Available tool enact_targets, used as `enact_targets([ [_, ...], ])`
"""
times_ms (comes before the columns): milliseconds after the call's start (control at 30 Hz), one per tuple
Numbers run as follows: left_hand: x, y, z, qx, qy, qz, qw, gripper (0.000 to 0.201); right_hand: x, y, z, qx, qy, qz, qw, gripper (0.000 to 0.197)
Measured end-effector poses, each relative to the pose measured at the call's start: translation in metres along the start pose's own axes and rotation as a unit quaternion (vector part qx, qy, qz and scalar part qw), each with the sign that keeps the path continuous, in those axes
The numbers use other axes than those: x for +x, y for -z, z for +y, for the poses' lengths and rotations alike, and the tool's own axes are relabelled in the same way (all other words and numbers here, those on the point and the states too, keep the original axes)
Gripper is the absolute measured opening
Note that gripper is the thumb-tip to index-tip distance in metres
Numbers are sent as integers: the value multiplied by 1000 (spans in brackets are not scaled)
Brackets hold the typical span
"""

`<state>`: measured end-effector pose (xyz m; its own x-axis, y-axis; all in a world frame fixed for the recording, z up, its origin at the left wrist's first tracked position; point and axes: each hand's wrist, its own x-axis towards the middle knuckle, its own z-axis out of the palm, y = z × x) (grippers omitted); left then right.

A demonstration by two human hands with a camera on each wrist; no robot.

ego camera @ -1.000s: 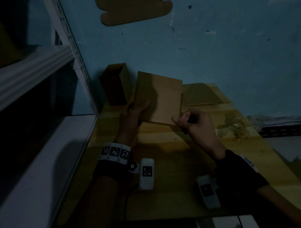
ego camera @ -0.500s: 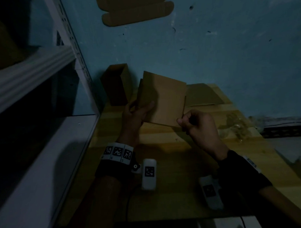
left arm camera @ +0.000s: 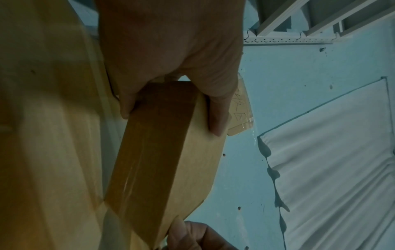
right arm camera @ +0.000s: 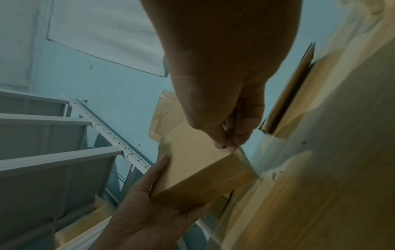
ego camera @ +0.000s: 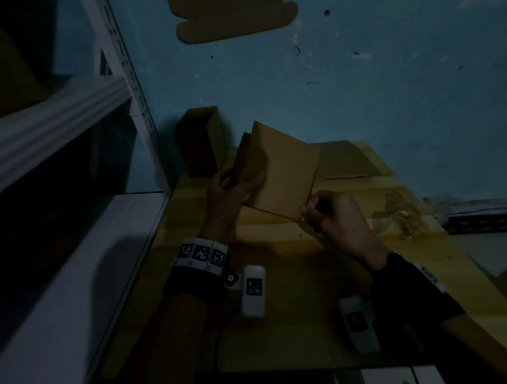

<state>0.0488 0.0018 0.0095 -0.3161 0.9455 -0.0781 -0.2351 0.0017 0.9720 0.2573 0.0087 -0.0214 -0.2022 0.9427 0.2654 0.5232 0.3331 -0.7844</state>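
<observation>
Fingers (left arm camera: pixel 218 118) of left hand (ego camera: pixel 232 192) are curled round cardboard box (ego camera: pixel 286 173) end, bracing it; clear tape (right arm camera: pixel 244 160) at the corner is pinched between right hand (ego camera: pixel 336 217) fingertips, apparently for peeling.

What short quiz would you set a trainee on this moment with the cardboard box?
1. True or false: the cardboard box lies flat on the wooden table, touched by neither hand.
2. Where does the right hand pinch the box? A) its far top edge B) its near lower corner C) nowhere
3. What stands upright on the table beside the white shelf post?
Key: 1 false: the left hand grips its side and the right hand pinches it. 2 B. 3 a second cardboard box.
</observation>
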Motion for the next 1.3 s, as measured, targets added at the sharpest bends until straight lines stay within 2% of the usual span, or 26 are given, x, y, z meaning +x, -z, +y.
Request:
enact_targets([
  [200,2,2,-1,16,-8,2,1000,71,0,5,-2,-82,15,-40,996,35],
  [400,6,3,-2,60,-24,2,998,84,-3,6,2,-93,57,-67,992,34],
  [533,7,2,-2,59,-23,-4,998,79,-3,6,4,-70,78,-60,993,32],
  [700,7,3,-1,20,8,-9,1000,62,-3,4,4,-10,98,19,995,30],
  [767,7,3,0,-1,16,-8,1000,65,-3,3,1,-13,123,55,991,26],
  [833,8,3,1,-27,19,-11,999,60,-5,1,-3,-20,149,92,984,25],
  [967,13,6,-2,-77,43,-25,996,58,-6,-2,-9,36,147,122,981,29],
  [1033,12,6,-2,-90,44,-32,994,66,-8,-2,-11,72,139,107,982,32],
  [1100,15,6,-2,-102,38,-30,994,82,-9,-1,-13,116,118,86,982,32],
  [1200,15,5,-1,-112,28,-30,993,91,-9,1,-13,168,87,61,980,33],
  [1300,12,5,2,-124,10,-35,992,96,-9,2,-13,220,62,38,973,44],
])
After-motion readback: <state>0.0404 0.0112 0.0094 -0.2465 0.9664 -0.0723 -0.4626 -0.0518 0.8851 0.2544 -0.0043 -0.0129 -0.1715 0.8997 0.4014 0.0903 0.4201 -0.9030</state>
